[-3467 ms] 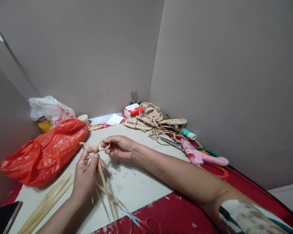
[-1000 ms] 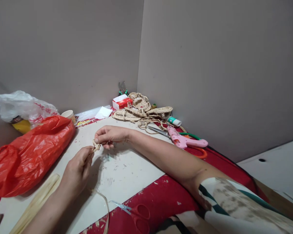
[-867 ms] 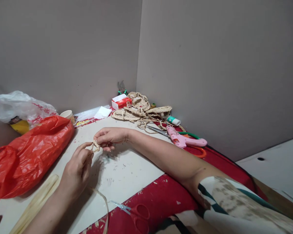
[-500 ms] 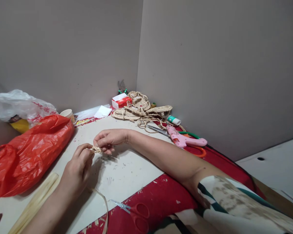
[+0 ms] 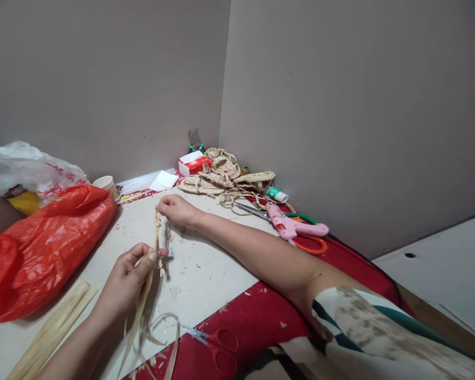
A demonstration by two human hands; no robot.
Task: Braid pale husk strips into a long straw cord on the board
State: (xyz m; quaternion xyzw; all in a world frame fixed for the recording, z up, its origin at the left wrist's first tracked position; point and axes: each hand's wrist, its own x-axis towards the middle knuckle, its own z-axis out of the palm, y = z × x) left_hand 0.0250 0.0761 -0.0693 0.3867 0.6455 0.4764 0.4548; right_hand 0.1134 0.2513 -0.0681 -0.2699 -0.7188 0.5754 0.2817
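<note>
Strands (image 5: 139, 311) cut off at frame bottom; braid (image 5: 157, 229) tip hidden by right hand (image 5: 178, 210), pinching above; left hand (image 5: 132, 272) clamps braid lower, left of center.

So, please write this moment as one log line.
left hand: pinching braid, loose strips trailing below | right hand: pinching braid's upper end | scissors: lying nearby, untouched

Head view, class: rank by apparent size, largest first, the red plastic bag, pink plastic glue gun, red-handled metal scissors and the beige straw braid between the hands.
1. Red plastic bag
2. Pink plastic glue gun and red-handled metal scissors: too alike to rank
3. Beige straw braid
</note>
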